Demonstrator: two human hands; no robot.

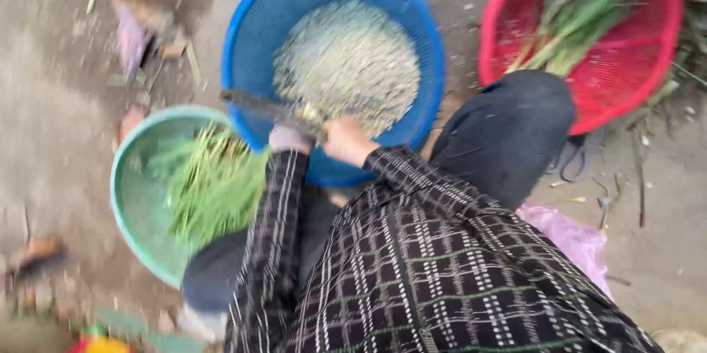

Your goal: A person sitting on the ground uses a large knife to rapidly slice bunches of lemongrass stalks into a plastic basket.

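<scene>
My right hand [346,139] is closed on the handle of a long dark knife [258,107], whose blade reaches left over the near rim of a blue basket [243,36]. A heap of pale chopped pieces [346,65] fills that basket. My left hand [289,139] is bunched just under the blade, next to a pale stalk end [310,112]. Blur hides whether the left hand grips it. Both arms wear dark checked sleeves.
A teal basket [129,198] at the left holds green stalks [210,183]. At the top right a red basket [626,73] holds several long green stalks. My dark-trousered knee [508,132] lies between the blue and red baskets, with a pink plastic bag [571,239] on the ground beside it.
</scene>
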